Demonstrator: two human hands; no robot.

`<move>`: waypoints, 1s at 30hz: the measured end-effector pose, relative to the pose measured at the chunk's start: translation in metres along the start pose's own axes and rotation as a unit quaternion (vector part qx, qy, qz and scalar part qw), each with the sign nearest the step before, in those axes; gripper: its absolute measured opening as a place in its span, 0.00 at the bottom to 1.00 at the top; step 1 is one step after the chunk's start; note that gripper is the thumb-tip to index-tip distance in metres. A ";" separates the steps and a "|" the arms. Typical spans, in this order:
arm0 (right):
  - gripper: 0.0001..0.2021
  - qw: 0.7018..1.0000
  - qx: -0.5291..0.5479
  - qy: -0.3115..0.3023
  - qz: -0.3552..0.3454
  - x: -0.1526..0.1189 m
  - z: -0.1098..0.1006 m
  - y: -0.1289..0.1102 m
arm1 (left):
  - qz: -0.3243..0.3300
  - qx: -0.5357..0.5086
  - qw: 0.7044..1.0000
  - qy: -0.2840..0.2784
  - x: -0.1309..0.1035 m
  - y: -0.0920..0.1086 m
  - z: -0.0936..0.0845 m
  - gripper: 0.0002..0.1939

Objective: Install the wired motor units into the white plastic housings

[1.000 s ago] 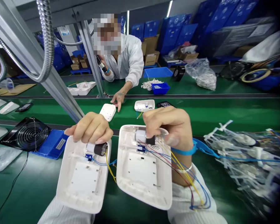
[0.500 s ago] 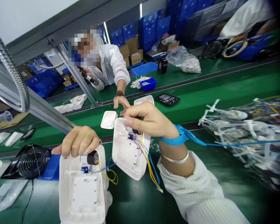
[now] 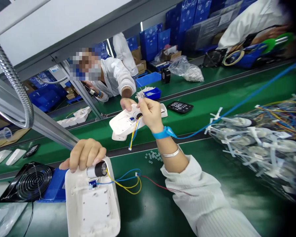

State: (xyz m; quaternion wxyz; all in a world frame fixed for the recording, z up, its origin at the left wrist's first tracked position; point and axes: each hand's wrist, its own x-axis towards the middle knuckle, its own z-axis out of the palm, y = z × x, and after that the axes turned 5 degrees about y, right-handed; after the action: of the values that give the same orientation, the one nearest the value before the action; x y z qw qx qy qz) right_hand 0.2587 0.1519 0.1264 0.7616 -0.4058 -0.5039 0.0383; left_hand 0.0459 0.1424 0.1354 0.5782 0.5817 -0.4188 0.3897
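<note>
My left hand (image 3: 85, 154) is closed over the top edge of a white plastic housing (image 3: 95, 210) close to me. Inside that housing sit a small motor (image 3: 97, 170) and a blue connector board (image 3: 93, 183); blue, yellow and red wires trail out to the right. Farther away, my right hand (image 3: 151, 113) pinches the upper edge of a second white housing (image 3: 122, 123), tilted over the green belt, its bundle of coloured wires (image 3: 134, 135) hanging down. A co-worker's hand (image 3: 127, 103) is at the far edge of this same housing. A smaller white part (image 3: 118, 137) lies partly hidden under it.
Bagged motors with wires (image 3: 256, 141) lie at right. Small white rings (image 3: 153, 156) are scattered on the green table. A black fan (image 3: 34, 181) stands at left, a black display panel (image 3: 180, 106) on the belt. A metal post (image 3: 54, 115) slants down at left. A blue cord trails from my right wrist.
My right hand has carried the second housing away from me, over the belt, to the co-worker's hand. The left hand stays on the near housing, whose wires now spread farther right.
</note>
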 end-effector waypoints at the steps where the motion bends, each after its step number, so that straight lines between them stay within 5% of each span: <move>1: 0.19 1.000 -0.028 0.013 -0.006 0.000 0.002 0.006 | -0.006 0.013 1.000 0.011 0.001 0.001 -0.002 0.25; 5: 0.13 0.992 -0.099 0.042 -0.067 0.000 0.007 0.027 | -0.067 0.053 0.996 0.027 0.010 0.006 -0.006 0.20; 8: 0.13 0.991 -0.129 0.008 -0.039 -0.006 0.012 0.048 | -0.110 0.158 0.969 0.158 0.012 0.010 -0.004 0.21; 11: 0.12 0.949 -0.241 -0.163 0.119 -0.025 0.021 0.074 | -0.100 0.285 0.869 0.391 0.007 0.013 -0.004 0.20; 13: 0.14 0.892 -0.308 -0.257 0.208 -0.043 0.028 0.089 | -0.103 0.378 0.796 0.462 0.001 0.016 -0.010 0.18; 16: 0.21 0.855 -0.350 -0.290 0.249 -0.068 0.035 0.105 | -0.127 0.548 0.681 0.468 -0.009 0.019 -0.026 0.18; 19: 0.28 0.831 -0.383 -0.308 0.262 -0.080 0.038 0.113 | -0.164 0.704 0.528 0.446 -0.023 0.016 -0.046 0.19; 21: 0.29 0.817 -0.397 -0.320 0.269 -0.081 0.036 0.117 | -0.191 0.756 0.462 0.422 -0.036 0.011 -0.058 0.19; 30: 0.15 0.792 -0.417 -0.344 0.283 -0.067 0.021 0.132 | -0.241 0.800 0.375 0.401 -0.095 -0.005 -0.096 0.21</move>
State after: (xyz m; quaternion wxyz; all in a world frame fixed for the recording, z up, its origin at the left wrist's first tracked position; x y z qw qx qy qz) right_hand 0.2556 0.2208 -0.0067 0.2497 -0.7684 -0.5624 0.1758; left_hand 0.0208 0.2416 0.0469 0.0132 0.6259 0.5265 0.5752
